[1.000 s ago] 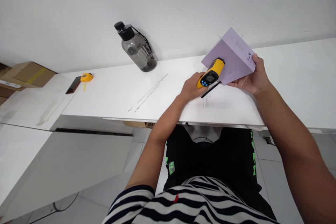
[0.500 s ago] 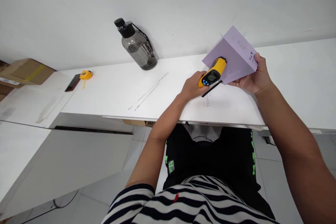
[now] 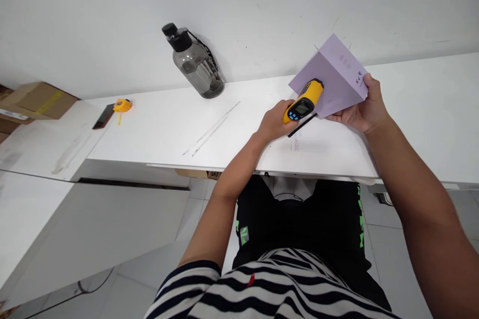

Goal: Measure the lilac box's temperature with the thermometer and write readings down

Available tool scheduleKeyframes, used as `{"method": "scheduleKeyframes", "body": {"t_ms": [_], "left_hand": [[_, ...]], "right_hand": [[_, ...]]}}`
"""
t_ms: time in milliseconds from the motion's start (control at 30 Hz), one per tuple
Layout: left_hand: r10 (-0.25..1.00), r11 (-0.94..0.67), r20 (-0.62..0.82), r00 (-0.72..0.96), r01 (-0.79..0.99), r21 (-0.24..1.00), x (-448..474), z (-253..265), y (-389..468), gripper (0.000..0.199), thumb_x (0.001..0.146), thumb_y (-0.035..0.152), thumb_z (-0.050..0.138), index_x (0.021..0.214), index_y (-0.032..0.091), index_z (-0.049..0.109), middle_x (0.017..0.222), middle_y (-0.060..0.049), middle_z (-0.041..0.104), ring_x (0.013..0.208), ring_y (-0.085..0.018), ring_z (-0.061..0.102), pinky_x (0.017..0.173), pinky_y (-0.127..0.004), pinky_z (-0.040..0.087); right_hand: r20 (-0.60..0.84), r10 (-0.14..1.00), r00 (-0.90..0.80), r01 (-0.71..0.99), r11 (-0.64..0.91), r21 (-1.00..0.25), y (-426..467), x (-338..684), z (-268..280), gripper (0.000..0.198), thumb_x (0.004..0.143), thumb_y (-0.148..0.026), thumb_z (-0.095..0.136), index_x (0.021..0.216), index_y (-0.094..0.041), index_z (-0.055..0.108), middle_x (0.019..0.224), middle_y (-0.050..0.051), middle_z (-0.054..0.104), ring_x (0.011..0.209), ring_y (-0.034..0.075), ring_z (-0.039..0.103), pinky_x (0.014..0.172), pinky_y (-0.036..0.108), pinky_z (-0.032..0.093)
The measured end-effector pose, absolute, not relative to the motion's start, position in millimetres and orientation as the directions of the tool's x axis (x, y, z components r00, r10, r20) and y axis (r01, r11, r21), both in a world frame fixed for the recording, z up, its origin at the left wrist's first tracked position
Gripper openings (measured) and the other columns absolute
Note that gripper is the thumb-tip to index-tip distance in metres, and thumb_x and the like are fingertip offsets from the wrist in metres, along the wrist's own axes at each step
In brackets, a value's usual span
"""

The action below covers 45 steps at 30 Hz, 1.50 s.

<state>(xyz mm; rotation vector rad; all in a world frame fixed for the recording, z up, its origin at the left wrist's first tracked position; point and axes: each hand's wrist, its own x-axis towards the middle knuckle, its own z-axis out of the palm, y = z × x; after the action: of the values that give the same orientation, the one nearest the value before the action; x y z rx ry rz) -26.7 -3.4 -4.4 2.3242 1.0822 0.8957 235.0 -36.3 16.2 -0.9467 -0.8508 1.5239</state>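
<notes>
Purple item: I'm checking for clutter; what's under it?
Near the purple item, at its lower edge, a slim black rod and faint markings show; anything directly beneath is covered and can't be seen.

Bottle [image 3: 200, 72] on the table [image 3: 160, 129], wall [image 3: 262, 10] behind.
To its left, tape measure [image 3: 122, 105], farther left cartons [image 3: 47, 102]; to its right, infrared thermometer [image 3: 305, 102], then box [image 3: 344, 72].

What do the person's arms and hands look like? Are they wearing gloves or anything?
No gloves: the left hand and right hand are both bare, and no watch or bracelet shows. A short sleeve with dark and white stripes covers the top of the left arm, matching the striped shirt. The right arm is bare as far as it shows.
</notes>
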Motion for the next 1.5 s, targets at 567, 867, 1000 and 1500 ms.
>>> {"method": "scheduleKeyframes", "body": {"t_ms": [567,867,1000,1500], "left_hand": [[0.792,-0.602,0.342,0.505,0.557,0.572,-26.9,-3.2,-3.4,0.045,0.083,0.026,0.067,0.127,0.024,0.058,0.12,-0.007,0.069,0.102,-0.022,0.067,0.083,-0.033,0.054],[0.794,-0.598,0.319,0.517,0.576,0.557,-26.9,-1.5,-3.6,0.045,0.083,0.028,0.066,0.127,0.022,0.058,0.121,-0.008,0.068,0.103,-0.022,0.067,0.083,-0.034,0.054],[0.806,-0.584,0.3,0.51,0.602,0.545,-26.5,0.9,-5.0,0.048,0.083,0.028,0.066,0.129,0.023,0.057,0.122,-0.008,0.068,0.105,-0.023,0.067,0.085,-0.035,0.054],[0.811,-0.583,0.326,0.486,0.628,0.515,-26.4,2.2,-7.1,0.053,0.083,0.022,0.067,0.134,0.025,0.055,0.123,-0.005,0.068,0.109,-0.021,0.066,0.086,-0.031,0.054]], "right_hand": [[-0.108,0.99,-0.089,-0.372,-0.133,-0.919,-33.6,236.8,14.5,0.07,0.077,-0.079,0.061,0.13,-0.034,0.061,0.141,0.007,0.063,0.117,0.035,0.064,0.09,0.055,0.06],[-0.082,0.99,-0.112,-0.238,-0.107,-0.965,-29.0,239.8,13.0,0.075,0.087,-0.077,0.04,0.146,-0.031,0.048,0.144,0.015,0.059,0.105,0.032,0.067,0.082,0.053,0.057],[-0.072,0.99,-0.118,-0.239,-0.099,-0.966,-27.3,241.2,10.5,0.079,0.085,-0.079,0.043,0.146,-0.03,0.047,0.14,0.016,0.062,0.103,0.031,0.067,0.079,0.051,0.057],[-0.127,0.989,0.074,-0.474,-0.077,-0.877,-35.0,223.3,13.5,0.076,0.066,-0.081,0.069,0.122,-0.029,0.062,0.126,0.01,0.068,0.109,0.035,0.067,0.085,0.055,0.06]]}}
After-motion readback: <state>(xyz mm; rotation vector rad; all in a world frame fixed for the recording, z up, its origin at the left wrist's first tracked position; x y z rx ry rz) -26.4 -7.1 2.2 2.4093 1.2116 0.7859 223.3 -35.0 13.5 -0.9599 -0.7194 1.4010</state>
